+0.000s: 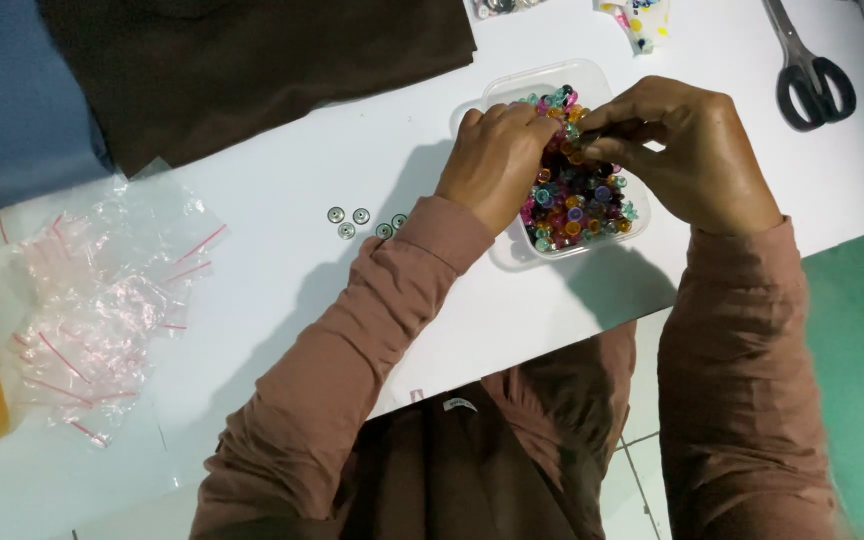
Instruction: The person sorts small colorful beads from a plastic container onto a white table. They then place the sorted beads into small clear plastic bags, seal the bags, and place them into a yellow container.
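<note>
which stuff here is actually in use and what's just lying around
In use: left hand, right hand, clear tub of coloured beads.

Lying about: scissors, small metal rings, clear zip bags, brown cloth.

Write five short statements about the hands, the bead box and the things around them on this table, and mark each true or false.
1. Both hands, left hand and right hand, meet over the clear box of colourful beads. True.
2. The scissors lie inside the box. False: they lie on the table, right of it.
3. Small metal rings lie left of the box. True.
4. The plastic bags sit right of the box. False: far left.
5. Brown fabric covers the box. False: it lies apart.
</note>
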